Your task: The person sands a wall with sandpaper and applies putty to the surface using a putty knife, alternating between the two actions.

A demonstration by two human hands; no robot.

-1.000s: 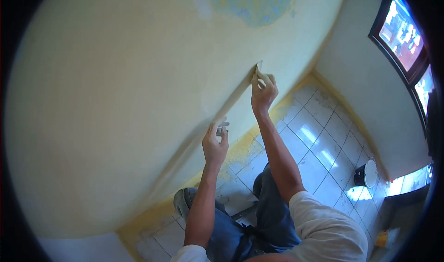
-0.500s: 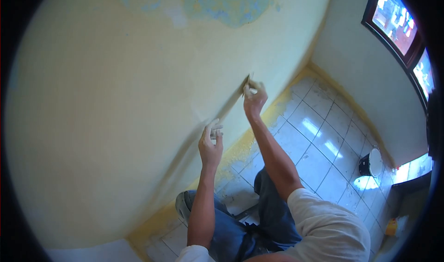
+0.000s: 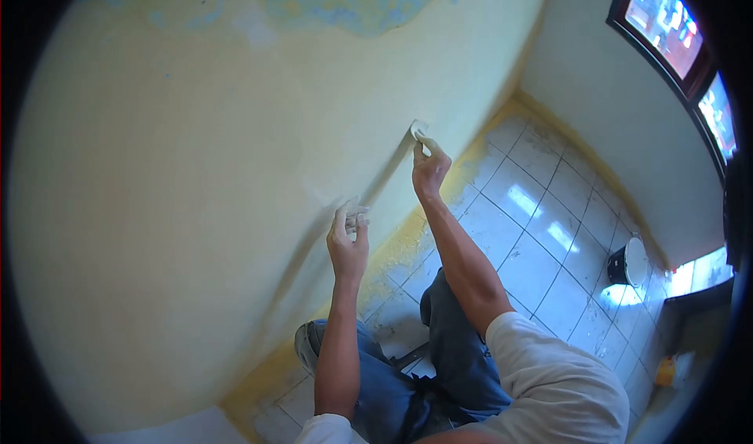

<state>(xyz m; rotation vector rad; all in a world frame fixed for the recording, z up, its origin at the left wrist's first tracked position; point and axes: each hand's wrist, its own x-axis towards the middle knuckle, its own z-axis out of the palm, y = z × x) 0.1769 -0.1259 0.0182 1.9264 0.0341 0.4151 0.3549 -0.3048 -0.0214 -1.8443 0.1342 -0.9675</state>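
Note:
A small flat scraper [image 3: 419,128] with a pale face is pinched between the thumb and fingers of my right hand [image 3: 430,165], its edge against the cream wall [image 3: 196,232]. White filler-like residue coats those fingertips. Lower and to the left, my left hand [image 3: 347,236] is raised close to the wall, fingers half bent and apart, also smeared white. I make out no tool in it. A patch of bluish, flaking paint [image 3: 353,1] shows higher up the wall.
My bent knees [image 3: 447,326] are below the arms. White floor tiles [image 3: 541,209], bordered by a yellow band [image 3: 412,236], lie to the right. A dark bucket with a white rim [image 3: 627,262] stands there. A framed window [image 3: 667,24] is at upper right.
My right wrist has turned, so the scraper now shows its flat face instead of its edge. My left hand has shifted slightly left. The view has moved a little.

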